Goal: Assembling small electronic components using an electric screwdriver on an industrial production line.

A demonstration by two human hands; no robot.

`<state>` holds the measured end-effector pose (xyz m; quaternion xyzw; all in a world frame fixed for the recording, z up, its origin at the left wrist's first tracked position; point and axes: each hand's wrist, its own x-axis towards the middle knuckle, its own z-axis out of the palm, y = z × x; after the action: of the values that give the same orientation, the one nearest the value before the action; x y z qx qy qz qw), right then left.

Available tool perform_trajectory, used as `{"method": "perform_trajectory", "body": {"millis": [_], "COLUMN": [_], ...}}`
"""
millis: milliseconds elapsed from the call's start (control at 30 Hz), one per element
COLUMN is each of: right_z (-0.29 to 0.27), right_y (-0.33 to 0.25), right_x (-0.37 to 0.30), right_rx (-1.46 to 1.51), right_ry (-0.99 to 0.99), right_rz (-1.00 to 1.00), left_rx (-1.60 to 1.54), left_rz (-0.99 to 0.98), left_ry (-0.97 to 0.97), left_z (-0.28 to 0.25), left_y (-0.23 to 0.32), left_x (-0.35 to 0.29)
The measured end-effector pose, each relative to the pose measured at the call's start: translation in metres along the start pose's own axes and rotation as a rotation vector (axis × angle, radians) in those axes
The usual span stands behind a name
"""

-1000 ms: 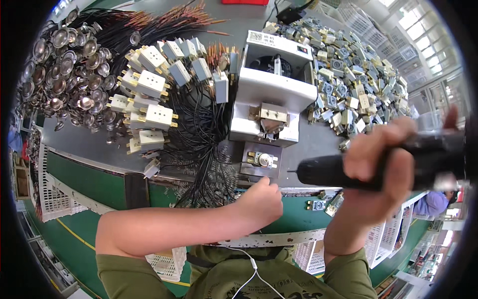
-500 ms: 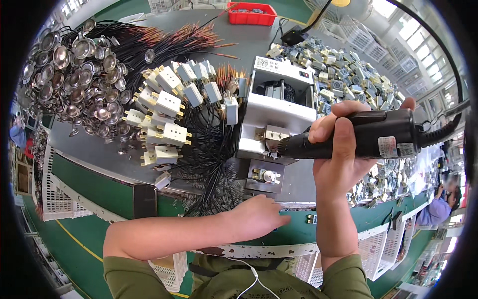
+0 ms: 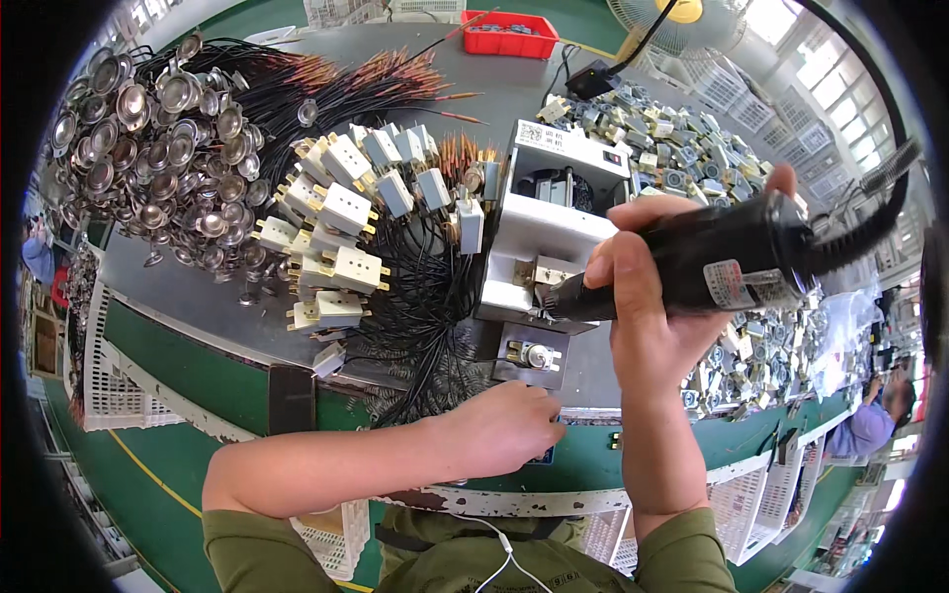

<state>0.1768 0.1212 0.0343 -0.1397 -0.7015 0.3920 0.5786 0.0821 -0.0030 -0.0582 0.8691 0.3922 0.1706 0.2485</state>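
My right hand (image 3: 657,306) is wrapped round a black electric screwdriver (image 3: 697,262) with a coiled cord. Its tip points left, at a pale block-shaped part (image 3: 554,272) on the front of the silver metal machine (image 3: 539,222); the exact contact is hard to see. My left hand (image 3: 514,425) is closed at the table's front edge, with its fingertips hidden, above a small blue thing (image 3: 546,456). Just beyond it, a white-and-metal thermostat-like part (image 3: 537,356) sits on a metal block attached below the machine.
Left of the machine lie white-and-grey box-shaped parts (image 3: 346,208) with black wires (image 3: 425,306), and a heap of round metal cups (image 3: 168,148). Many small grey-and-cream parts (image 3: 682,138) are piled at the right. A red tray (image 3: 510,40) stands at the back.
The screwdriver's rear end has swung nearer and slightly left with my right hand, its tip still at the machine. My left hand's fingers have curled in at the table edge.
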Motion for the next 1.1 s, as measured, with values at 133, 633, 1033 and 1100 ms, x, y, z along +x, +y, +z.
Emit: {"method": "perform_trajectory", "body": {"millis": [133,633,1033,1100], "right_z": [-0.014,0.01,0.0,-0.001], "right_y": [0.022,0.005,-0.028,-0.026], "right_x": [0.026,0.017,-0.015,-0.018], "right_rx": [0.398,0.126,0.195,0.169], "right_ry": [-0.279,-0.01,0.042,0.032], "right_rz": [0.047,0.153,0.215,0.22], "left_rx": [0.015,0.173,0.06,0.025], "left_rz": [-0.064,-0.282,-0.179,-0.175], "left_ry": [-0.001,0.447,0.484,0.479], "left_z": [-0.016,-0.042,-0.005,-0.008], "left_y": [0.003,-0.027,-0.05,-0.051], "left_x": [-0.002,-0.02,-0.01,-0.013]}}
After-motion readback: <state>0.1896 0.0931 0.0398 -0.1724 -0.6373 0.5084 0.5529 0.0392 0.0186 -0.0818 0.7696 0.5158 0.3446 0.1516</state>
